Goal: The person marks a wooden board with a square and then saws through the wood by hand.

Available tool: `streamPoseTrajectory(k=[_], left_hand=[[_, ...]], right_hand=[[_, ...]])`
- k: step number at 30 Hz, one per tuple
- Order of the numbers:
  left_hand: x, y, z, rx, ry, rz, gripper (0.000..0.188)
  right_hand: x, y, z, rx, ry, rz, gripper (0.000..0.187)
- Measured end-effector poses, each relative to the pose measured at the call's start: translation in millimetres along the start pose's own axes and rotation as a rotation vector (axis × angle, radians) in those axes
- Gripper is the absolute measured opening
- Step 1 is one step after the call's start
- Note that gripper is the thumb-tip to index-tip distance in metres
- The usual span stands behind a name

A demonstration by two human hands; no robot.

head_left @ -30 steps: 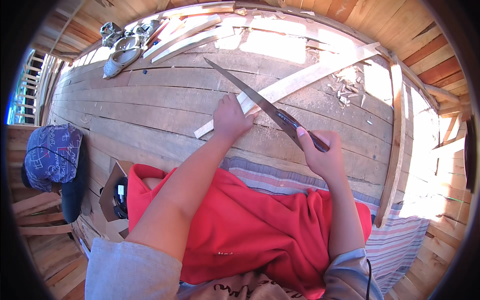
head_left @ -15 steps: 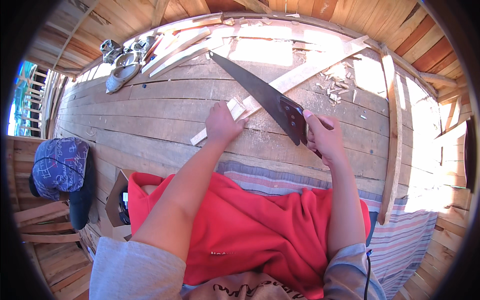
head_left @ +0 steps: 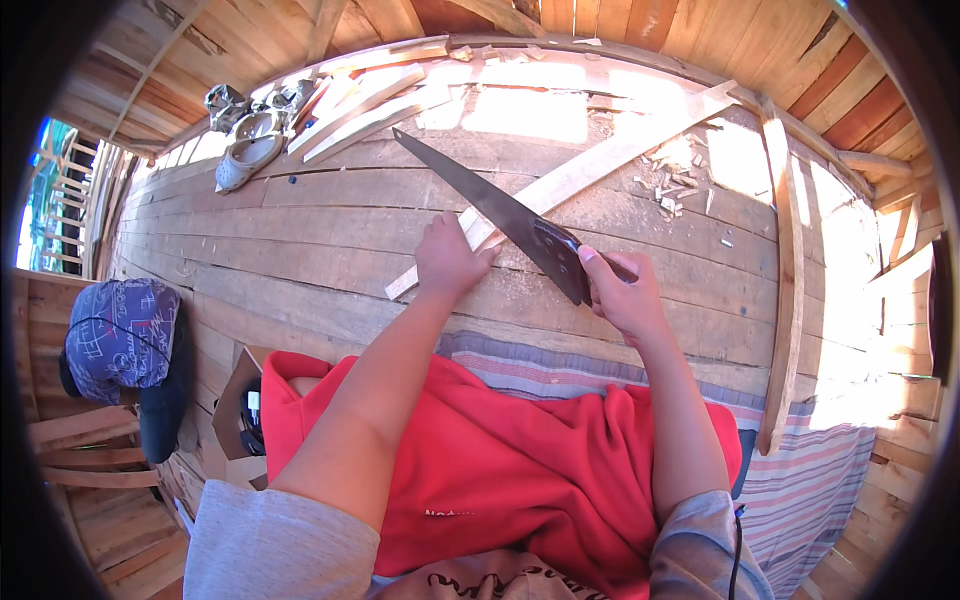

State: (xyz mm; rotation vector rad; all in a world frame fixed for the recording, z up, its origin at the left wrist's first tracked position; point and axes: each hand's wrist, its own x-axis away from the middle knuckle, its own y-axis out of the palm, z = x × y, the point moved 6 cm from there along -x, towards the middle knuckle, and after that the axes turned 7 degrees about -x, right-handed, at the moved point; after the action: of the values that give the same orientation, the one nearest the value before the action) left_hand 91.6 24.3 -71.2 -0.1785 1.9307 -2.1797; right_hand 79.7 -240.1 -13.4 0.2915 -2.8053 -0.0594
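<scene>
My right hand (head_left: 625,295) is wrapped round the dark handle of a handsaw (head_left: 490,205). The saw's long grey blade points up and to the left, crossing over a pale wooden plank (head_left: 600,155). That plank lies slantwise on the floor, from near my left hand up to the far right. My left hand (head_left: 452,258) grips the plank's near part, where a short wood piece seems to lie on or beside it. Its fingers are partly hidden behind the hand. Whether the blade's teeth touch the wood, I cannot tell.
Sawdust and wood offcuts (head_left: 670,185) are scattered on the plank floor (head_left: 330,215). Clogs (head_left: 248,160) and more cut boards (head_left: 375,120) lie at the far left. A long beam (head_left: 785,290) runs along the right. Red cloth (head_left: 500,440) covers my lap; a striped mat (head_left: 800,490) lies nearby.
My right hand has brought the saw left and lower, so its blade now crosses the plank closer to my left hand. My left hand keeps its hold on the wood.
</scene>
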Motion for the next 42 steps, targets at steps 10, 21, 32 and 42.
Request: streamPoseTrajectory(k=[10,21,32,42], left_hand=[[1.5,-2.0,-0.2,0.009,-0.018,-0.011,0.070],[0.9,-0.2,-0.3,0.018,-0.009,0.008,0.070],[0.5,-1.3,-6.0,0.031,-0.035,-0.033,0.070],[-1.8,1.0,-0.2,0.049,0.025,-0.023,0.067]], right_hand=[[8.2,4.4,-22.0,0.348,-0.321,0.051,0.049],[15.0,12.5,-15.1,0.267,-0.175,-0.033,0.050],[50.3,-18.5,-3.7,0.345,-0.203,0.012,0.050],[13.4,33.2,-18.7,0.407,-0.234,-0.090,0.051]])
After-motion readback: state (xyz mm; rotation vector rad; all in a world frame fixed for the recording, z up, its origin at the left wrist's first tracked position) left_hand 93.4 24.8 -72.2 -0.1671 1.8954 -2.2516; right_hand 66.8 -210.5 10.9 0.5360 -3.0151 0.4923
